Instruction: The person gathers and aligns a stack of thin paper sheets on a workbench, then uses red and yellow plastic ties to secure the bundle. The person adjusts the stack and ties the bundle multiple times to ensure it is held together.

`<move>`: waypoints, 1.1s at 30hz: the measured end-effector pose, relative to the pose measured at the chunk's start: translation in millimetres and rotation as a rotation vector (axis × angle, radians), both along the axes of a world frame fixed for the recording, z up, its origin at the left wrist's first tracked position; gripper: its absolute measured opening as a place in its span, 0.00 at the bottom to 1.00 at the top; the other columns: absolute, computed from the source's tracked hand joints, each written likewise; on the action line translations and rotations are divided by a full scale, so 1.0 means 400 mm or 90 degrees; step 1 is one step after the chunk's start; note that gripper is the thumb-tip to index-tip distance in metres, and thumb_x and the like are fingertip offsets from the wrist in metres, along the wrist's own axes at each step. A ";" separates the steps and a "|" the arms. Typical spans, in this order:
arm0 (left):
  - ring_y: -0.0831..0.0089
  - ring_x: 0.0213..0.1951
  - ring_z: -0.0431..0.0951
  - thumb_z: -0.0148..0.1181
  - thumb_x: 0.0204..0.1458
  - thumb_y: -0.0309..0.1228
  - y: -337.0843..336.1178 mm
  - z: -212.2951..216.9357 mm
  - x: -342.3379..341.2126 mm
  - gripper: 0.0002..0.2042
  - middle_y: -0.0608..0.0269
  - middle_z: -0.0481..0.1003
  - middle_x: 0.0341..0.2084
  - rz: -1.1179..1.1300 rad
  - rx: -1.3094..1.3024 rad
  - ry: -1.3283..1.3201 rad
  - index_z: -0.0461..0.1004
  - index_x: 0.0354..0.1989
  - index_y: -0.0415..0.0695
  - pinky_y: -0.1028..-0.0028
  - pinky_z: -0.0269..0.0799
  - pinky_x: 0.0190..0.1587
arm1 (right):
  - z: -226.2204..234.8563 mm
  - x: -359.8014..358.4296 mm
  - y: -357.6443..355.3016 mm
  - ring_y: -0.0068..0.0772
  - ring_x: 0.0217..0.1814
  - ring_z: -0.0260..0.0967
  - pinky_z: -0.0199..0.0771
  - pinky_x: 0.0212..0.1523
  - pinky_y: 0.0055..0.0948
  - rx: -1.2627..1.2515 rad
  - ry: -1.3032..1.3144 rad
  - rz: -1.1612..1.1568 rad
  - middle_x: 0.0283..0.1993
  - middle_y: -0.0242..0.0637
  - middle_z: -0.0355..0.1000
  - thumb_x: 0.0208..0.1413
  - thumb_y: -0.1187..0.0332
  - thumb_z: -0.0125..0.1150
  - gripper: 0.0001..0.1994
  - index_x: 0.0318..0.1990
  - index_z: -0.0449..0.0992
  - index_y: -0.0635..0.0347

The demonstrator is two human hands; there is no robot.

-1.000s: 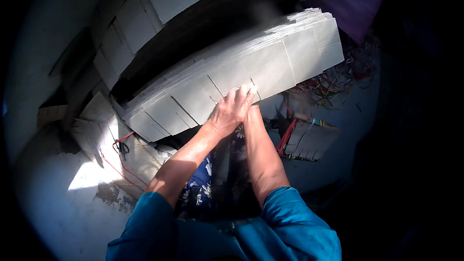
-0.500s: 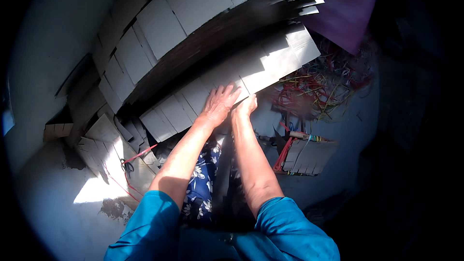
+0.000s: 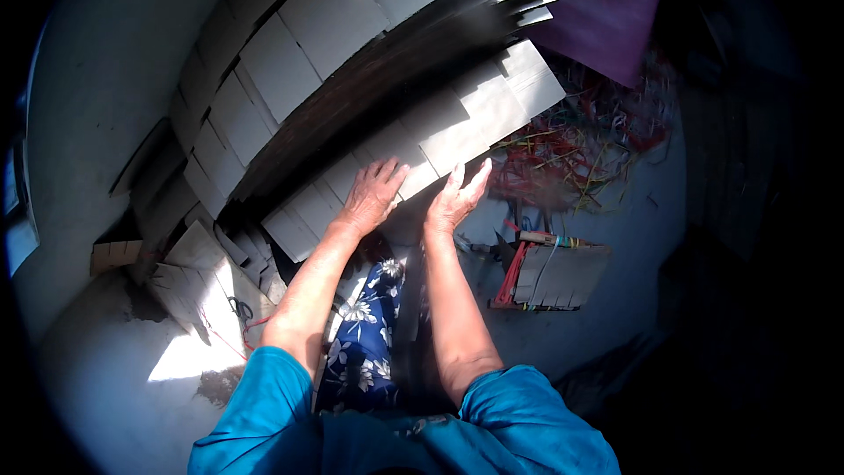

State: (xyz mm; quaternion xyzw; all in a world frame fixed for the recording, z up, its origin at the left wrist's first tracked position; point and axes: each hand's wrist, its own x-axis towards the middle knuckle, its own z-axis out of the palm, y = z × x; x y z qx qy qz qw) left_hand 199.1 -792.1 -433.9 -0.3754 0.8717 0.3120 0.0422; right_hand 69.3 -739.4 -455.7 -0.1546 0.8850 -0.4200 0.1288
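A slanting row of overlapping pale cardboard pieces lies in front of me, partly in sunlight. My left hand rests on its near edge, palm down, with the fingers stretched out. Just to the right, my right hand is held up beside the same edge. Its thumb and fingers are apart, and nothing shows in it; whether its fingertips touch the cardboard I cannot tell. Behind the row rises a tall, curving stack of similar cardboard pieces, its underside in deep shadow.
Tangled coloured strips lie at the right under a purple sheet. Nearer stands a strapped bundle of cardboard. At the left, dark-handled scissors and red string lie on loose cardboard by the wall.
My right hand has loosened from a closed grip at the cardboard's edge and spread its fingers. My left hand has slid slightly left and nearer me. The whole view has shifted a little.
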 end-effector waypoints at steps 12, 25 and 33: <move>0.52 0.62 0.54 0.69 0.34 0.24 -0.172 0.227 0.116 0.42 0.53 0.56 0.60 0.163 -0.504 0.061 0.55 0.62 0.43 0.59 0.51 0.62 | 0.020 0.051 -0.337 0.42 0.72 0.39 0.40 0.67 0.42 -0.359 -0.828 -0.066 0.71 0.37 0.42 0.55 0.44 0.50 0.40 0.67 0.45 0.57; 0.53 0.62 0.57 0.62 0.34 0.21 -0.331 0.268 0.148 0.43 0.51 0.55 0.62 0.247 -0.238 -0.067 0.51 0.65 0.53 0.62 0.59 0.61 | 0.010 0.092 -0.457 0.33 0.59 0.59 0.57 0.59 0.39 -0.460 -0.732 -0.034 0.57 0.33 0.65 0.55 0.49 0.55 0.28 0.59 0.63 0.55; 0.51 0.61 0.58 0.63 0.35 0.23 -0.330 0.237 0.156 0.45 0.50 0.55 0.62 0.189 -0.264 -0.059 0.48 0.66 0.55 0.60 0.62 0.60 | -0.040 0.084 -0.417 0.35 0.63 0.54 0.54 0.60 0.38 -0.522 -0.887 -0.060 0.64 0.34 0.58 0.56 0.43 0.48 0.31 0.61 0.60 0.52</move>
